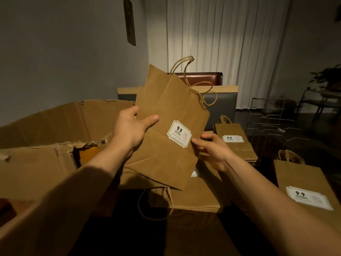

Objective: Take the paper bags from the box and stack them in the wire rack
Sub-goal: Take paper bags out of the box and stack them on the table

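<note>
Flat paper bag (166, 126) held midair between box (55, 130) and wire rack (273, 119); left hand (129, 130) pinching left edge, right hand (212, 150) pinching right edge. Light, floppy, creasable; best gripped by edges.

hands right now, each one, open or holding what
Left hand: holds the raised paper bag by its left edge, thumb on front.
Right hand: pinches the same bag's right edge.
</note>
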